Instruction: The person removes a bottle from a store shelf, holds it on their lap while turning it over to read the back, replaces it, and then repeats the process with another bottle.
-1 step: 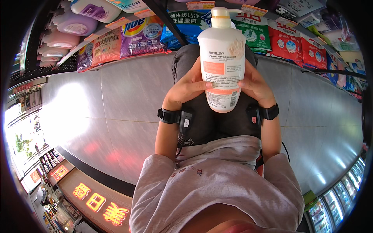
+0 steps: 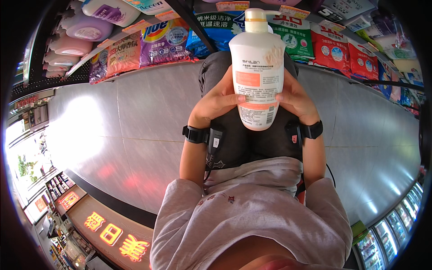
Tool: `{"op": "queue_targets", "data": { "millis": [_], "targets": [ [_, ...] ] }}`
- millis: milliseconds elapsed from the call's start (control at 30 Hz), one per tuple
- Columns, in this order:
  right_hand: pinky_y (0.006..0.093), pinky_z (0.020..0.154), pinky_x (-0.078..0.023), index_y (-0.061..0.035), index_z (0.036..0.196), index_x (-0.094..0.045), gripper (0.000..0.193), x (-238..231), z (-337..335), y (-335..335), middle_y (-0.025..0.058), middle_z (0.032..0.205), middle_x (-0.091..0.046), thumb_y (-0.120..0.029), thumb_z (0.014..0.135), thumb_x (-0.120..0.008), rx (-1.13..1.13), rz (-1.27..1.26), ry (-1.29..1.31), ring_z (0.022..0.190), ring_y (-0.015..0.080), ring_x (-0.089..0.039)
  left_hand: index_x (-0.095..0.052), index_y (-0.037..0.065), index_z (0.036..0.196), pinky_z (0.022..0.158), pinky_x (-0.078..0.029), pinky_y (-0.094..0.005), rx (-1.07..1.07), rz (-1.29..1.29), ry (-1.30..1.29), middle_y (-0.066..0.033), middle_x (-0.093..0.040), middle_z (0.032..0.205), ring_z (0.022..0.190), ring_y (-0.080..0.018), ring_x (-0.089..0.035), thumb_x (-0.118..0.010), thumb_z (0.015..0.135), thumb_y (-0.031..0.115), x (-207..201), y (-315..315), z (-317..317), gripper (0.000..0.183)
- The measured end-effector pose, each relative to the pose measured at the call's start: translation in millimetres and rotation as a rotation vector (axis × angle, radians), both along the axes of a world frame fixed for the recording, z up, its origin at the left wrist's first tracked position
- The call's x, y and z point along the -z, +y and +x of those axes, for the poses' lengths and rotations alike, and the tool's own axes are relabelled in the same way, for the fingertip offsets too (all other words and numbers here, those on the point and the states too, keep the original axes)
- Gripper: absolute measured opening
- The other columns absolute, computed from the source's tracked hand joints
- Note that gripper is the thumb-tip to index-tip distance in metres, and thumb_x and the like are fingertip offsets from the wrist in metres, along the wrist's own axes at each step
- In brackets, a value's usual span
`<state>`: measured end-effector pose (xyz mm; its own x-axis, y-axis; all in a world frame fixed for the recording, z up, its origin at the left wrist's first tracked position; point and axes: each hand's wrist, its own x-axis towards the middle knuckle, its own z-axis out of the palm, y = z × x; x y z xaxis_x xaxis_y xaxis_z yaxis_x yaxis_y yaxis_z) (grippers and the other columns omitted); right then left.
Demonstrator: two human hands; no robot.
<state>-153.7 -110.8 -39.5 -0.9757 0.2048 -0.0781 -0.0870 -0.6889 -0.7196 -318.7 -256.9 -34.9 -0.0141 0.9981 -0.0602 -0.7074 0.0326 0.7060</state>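
Note:
A white pump bottle with salmon-coloured label blocks and small dark print is held upright over my knees. Its pump head is white with a gold collar, and the spout points right. My left hand grips the bottle's left side, thumb across the front. On the opposite side my right hand grips it the same way. The fingers of both hands are mostly hidden behind the bottle. Each wrist wears a black strap with a small dark device.
Ahead is a shelf with detergent bags, among them a purple bag and a red bag. Plastic bottles line the upper left shelf. Grey floor tiles surround me. A counter with lit signs is lower left; glass-door coolers are lower right.

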Motion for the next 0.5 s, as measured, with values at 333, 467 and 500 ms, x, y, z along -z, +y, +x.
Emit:
{"op": "queue_targets", "data": {
  "millis": [333,467,500],
  "targets": [
    [0.0354,0.103,-0.031,-0.0045,0.139,-0.021,0.086,-0.6,3.7,1.5,0.0086,0.133,-0.041,-0.008,0.071,-0.073,-0.024,0.066,-0.038,0.123,0.0189,-0.038,-0.01,0.008,0.142,0.103,-0.03,-0.0372,-0.008,0.027,0.064,-0.0095,-0.034,0.138,0.128,-0.0208,-0.032,-0.065,0.075,0.002,1.3,-1.9,-0.9,0.087],
    [0.0357,0.102,-0.033,-0.0045,0.139,-0.021,0.082,-2.0,-0.4,0.2,0.0087,0.132,-0.041,-0.012,0.075,-0.072,-0.005,0.082,-0.031,0.122,0.0191,-0.039,-0.009,0.008,0.142,0.103,-0.031,-0.038,-0.001,0.016,0.017,-0.0098,-0.032,0.138,0.128,-0.0217,-0.032,-0.06,0.081,0.004,3.7,-1.4,-0.4,0.08],
    [0.0362,0.102,-0.033,-0.0045,0.139,-0.021,0.077,-2.1,-1.7,0.6,0.0089,0.132,-0.041,-0.014,0.078,-0.068,-0.018,0.034,-0.03,0.122,0.0194,-0.039,-0.009,0.008,0.142,0.103,-0.031,-0.038,-0.001,0.017,0.017,-0.0098,-0.032,0.138,0.128,-0.0217,-0.032,-0.06,0.081,0.004,3.1,-0.8,-0.3,0.08]
  ]
}}
